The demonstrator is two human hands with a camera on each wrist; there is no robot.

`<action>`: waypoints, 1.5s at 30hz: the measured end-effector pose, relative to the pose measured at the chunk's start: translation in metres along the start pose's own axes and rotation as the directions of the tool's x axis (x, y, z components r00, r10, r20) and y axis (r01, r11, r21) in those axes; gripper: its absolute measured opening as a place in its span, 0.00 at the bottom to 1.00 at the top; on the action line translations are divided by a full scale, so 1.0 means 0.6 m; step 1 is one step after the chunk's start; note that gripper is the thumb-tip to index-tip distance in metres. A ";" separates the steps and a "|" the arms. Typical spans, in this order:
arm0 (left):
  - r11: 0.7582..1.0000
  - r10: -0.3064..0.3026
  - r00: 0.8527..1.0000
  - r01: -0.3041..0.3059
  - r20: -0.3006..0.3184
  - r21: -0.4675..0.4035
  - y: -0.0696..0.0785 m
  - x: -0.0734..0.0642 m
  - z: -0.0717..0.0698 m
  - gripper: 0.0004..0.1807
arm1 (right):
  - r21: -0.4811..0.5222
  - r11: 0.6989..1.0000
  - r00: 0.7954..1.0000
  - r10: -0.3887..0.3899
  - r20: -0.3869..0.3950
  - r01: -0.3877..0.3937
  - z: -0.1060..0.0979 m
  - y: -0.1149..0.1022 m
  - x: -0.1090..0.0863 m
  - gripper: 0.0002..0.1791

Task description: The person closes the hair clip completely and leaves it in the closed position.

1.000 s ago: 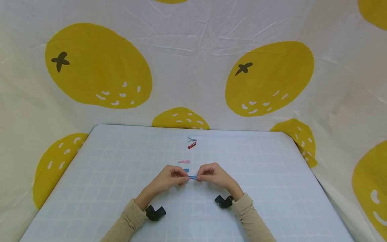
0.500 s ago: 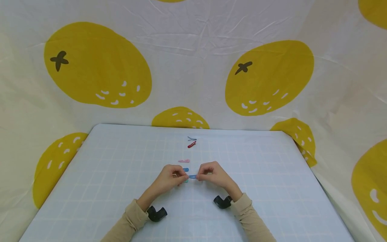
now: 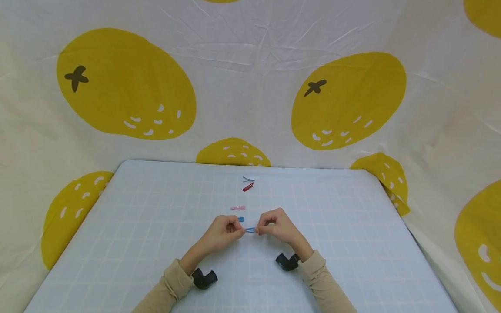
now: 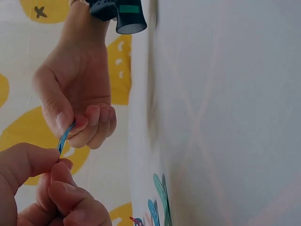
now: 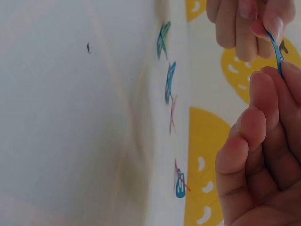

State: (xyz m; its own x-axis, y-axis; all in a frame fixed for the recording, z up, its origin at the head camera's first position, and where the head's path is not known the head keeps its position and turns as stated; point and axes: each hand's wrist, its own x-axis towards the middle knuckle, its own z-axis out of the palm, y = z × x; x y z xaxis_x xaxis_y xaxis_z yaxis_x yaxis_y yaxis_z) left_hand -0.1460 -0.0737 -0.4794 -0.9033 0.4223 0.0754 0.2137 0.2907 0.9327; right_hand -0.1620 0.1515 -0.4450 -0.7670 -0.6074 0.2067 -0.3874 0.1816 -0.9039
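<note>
Between my two hands a thin blue hair clip [image 3: 250, 230] is held up over the table, slightly bowed in both wrist views. My left hand [image 3: 221, 232] pinches one end between thumb and fingertip. The other end is pinched by my right hand [image 3: 279, 224], its remaining fingers curled. Just beyond the left fingers lies a second blue hair clip [image 3: 240, 219], partly covered by them. A green hair clip [image 5: 162, 40] rests on the table in the wrist views, hidden behind the left hand in the head view. Farther on is a pink hair clip [image 3: 238, 208].
Toward the back of the table [image 3: 156, 252] lie a red hair clip [image 3: 248, 187] and, behind it, a blue-grey hair clip [image 3: 248, 179] with its prongs spread. A cloth printed with yellow fruit hangs behind the table. Black camera mounts [image 3: 205, 278] sit on both wrists.
Both hands keep hold of the blue hair clip and shift only slightly. The green clip, glimpsed beneath the left fingers half a second ago, is now covered in the head view.
</note>
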 end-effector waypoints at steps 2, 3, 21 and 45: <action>1.000 -0.004 1.000 0.004 0.004 -0.001 -0.001 0.000 0.001 0.09 | -0.001 1.000 1.000 0.011 0.005 -0.011 0.000 -0.003 0.000 0.07; 1.000 -0.006 1.000 0.006 0.005 -0.001 -0.001 0.000 0.000 0.10 | -0.003 1.000 1.000 0.016 0.006 -0.016 0.000 -0.004 -0.001 0.07; 1.000 -0.015 0.999 0.014 -0.038 -0.018 -0.009 0.001 0.003 0.10 | -0.046 0.997 0.998 0.061 0.007 -0.060 0.010 -0.016 -0.001 0.08; 0.983 -0.075 0.997 0.071 -0.020 -0.167 -0.002 0.005 -0.010 0.12 | 0.035 0.999 1.000 0.024 -0.020 -0.023 -0.004 0.056 0.000 0.06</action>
State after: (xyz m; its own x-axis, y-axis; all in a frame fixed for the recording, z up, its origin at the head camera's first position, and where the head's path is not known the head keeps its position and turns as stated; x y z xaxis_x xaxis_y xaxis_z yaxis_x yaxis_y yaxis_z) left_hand -0.1511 -0.0782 -0.4780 -0.9240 0.3823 0.0122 0.0842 0.1723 0.9814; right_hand -0.1762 0.1598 -0.4746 -0.7863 -0.5870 0.1927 -0.3514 0.1683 -0.9210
